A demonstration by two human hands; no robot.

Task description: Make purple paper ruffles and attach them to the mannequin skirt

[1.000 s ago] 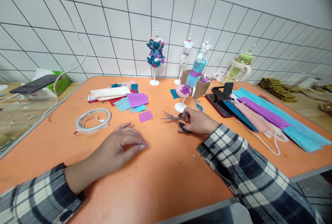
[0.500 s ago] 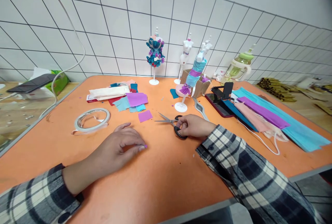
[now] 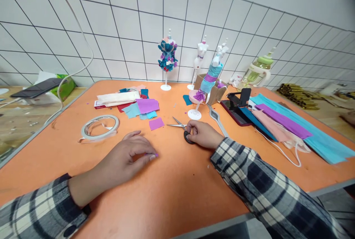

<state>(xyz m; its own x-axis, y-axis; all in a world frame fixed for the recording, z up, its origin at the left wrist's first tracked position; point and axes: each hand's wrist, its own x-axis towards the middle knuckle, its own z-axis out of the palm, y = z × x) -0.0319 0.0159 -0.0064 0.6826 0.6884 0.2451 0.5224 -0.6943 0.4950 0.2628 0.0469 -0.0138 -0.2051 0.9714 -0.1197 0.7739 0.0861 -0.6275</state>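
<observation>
Scissors (image 3: 183,125) and right hand (image 3: 203,134) have slid to the left across the table (image 3: 166,194) since the first frame, uncovering more of the grey tool (image 3: 222,127) beside them. Thumb and fingers of that hand grip the black handles, and the blades stand apart — tips toward a purple square (image 3: 156,123) lying flat just beyond them. On the near side, the left hand (image 3: 133,157) rests on the table, thumb and forefinger pinching a tiny purple bit (image 3: 156,154), the other fingers loosely extended. Behind it lies the tape roll (image 3: 101,117), with cloth scraps (image 3: 131,111) farther back. Lettering can be guessed at on the red-and-white box (image 3: 99,104) under the white packet (image 3: 119,99) — too small to read — and no brand is legible on the phone (image 3: 235,114) or the bottle (image 3: 257,72). Three dress forms stand at the back: one teal (image 3: 167,56), one mostly white (image 3: 202,51), one wrapped in blue (image 3: 215,70).
</observation>
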